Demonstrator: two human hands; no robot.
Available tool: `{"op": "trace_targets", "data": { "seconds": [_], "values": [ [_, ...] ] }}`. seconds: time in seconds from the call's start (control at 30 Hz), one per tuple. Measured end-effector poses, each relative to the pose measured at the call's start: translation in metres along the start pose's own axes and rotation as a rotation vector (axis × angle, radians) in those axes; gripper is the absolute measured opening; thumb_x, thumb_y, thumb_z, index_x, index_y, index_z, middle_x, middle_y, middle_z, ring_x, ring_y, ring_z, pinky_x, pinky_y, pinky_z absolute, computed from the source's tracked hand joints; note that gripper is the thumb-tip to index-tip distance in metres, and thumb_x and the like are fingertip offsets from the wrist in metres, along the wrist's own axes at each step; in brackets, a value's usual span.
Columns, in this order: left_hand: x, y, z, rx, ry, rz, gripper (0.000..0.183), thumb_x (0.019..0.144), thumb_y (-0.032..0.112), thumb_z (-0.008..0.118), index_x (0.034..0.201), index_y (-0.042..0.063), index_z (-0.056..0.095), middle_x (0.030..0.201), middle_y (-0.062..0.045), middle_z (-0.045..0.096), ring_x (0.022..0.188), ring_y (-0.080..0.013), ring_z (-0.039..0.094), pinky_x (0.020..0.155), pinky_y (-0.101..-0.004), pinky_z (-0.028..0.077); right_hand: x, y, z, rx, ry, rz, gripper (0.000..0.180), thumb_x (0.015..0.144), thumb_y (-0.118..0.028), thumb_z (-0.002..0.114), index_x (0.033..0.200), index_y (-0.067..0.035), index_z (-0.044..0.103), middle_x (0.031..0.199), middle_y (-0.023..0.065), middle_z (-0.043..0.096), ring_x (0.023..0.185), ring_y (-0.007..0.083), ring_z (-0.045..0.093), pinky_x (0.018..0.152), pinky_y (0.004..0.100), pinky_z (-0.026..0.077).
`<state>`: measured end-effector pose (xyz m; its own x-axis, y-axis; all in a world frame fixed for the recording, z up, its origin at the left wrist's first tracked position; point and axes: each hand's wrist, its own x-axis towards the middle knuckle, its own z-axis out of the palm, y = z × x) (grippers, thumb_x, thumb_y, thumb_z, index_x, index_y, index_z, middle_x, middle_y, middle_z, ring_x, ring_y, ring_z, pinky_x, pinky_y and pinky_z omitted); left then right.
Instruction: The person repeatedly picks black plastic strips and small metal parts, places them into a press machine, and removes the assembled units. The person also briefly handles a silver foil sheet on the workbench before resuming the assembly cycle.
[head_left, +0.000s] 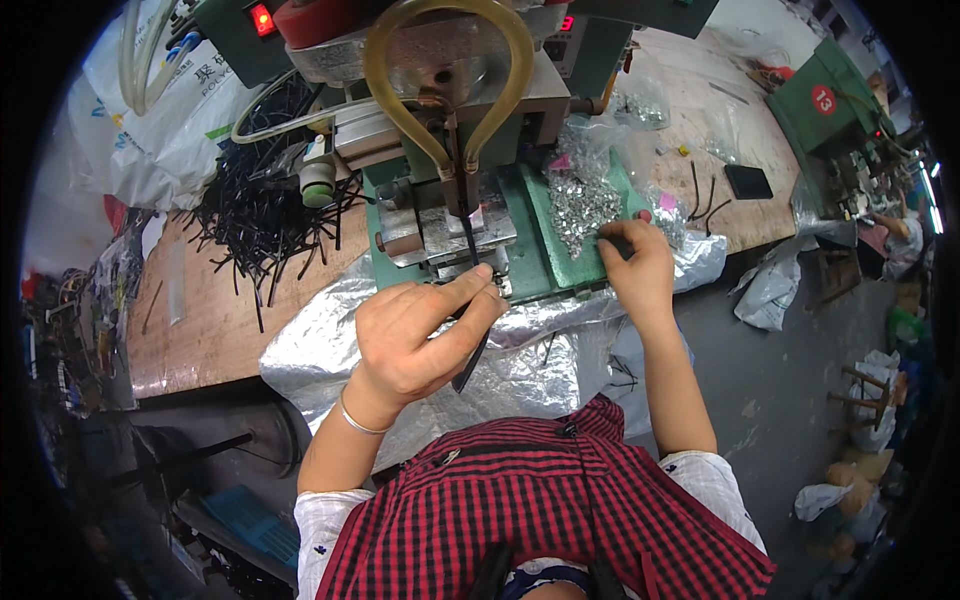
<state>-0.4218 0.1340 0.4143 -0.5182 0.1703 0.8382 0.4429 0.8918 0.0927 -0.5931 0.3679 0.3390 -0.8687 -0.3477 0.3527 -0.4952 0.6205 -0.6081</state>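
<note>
My left hand (420, 337) pinches a thin black strip (471, 364) between thumb and fingers. The strip's upper end reaches to the metal tooling of a green bench press (472, 236), under its narrow vertical punch. At the right, my right hand (641, 270) rests by the near right edge of a green tray (566, 274), its thumb and fingertips curled close together. Whether a small part sits between those fingertips cannot be made out. A pile of small shiny metal pieces (585, 210) lies in the tray, just left of my right fingers.
A heap of black strips (259, 202) covers the wooden bench (202, 300) left of the press. Silvery sheeting (330, 337) drapes over the front edge. Clear bags of metal pieces (641, 105) and a dark flat object (748, 182) are at right. A looped yellowish hose (375, 60) hangs overhead.
</note>
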Motion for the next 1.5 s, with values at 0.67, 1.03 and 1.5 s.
{"op": "trace_targets", "data": {
  "seconds": [0.67, 1.03, 1.5],
  "values": [
    [-0.102, -0.145, -0.066, 0.696, -0.433, -0.575, 0.024, 0.079, 0.004, 0.070, 0.101, 0.013, 0.076, 0.100, -0.007, 0.068, 0.090, -0.0267, 0.067, 0.073, -0.0389, 0.054, 0.013, 0.008, 0.020, 0.033, 0.172, -0.146, 0.022, 0.094, -0.002, 0.067, 0.115, 0.001, 0.070, 0.103, 0.0144, 0.074, 0.095, 0.0242, 0.071, 0.087, 0.0343, 0.055],
    [-0.103, -0.159, -0.037, 0.373, -0.154, -0.740, 0.018, 0.100, 0.016, 0.069, 0.108, 0.002, 0.075, 0.111, -0.010, 0.071, 0.093, -0.0238, 0.071, 0.078, -0.0318, 0.055, -0.007, -0.006, 0.008, -0.086, 0.041, -0.079, 0.011, 0.078, -0.011, 0.079, 0.089, -0.009, 0.076, 0.089, 0.0093, 0.068, 0.092, 0.0333, 0.063, 0.083, 0.0454, 0.050],
    [-0.028, -0.016, -0.064, -0.309, 0.412, -0.561, 0.017, 0.104, 0.004, 0.055, 0.107, -0.010, 0.064, 0.118, -0.026, 0.068, 0.101, -0.0322, 0.072, 0.085, -0.0387, 0.063, 0.009, 0.006, -0.002, -0.094, 0.026, -0.059, 0.009, 0.085, -0.009, 0.073, 0.092, -0.006, 0.069, 0.090, 0.0140, 0.067, 0.090, 0.0362, 0.063, 0.081, 0.0469, 0.051]
  ]
}}
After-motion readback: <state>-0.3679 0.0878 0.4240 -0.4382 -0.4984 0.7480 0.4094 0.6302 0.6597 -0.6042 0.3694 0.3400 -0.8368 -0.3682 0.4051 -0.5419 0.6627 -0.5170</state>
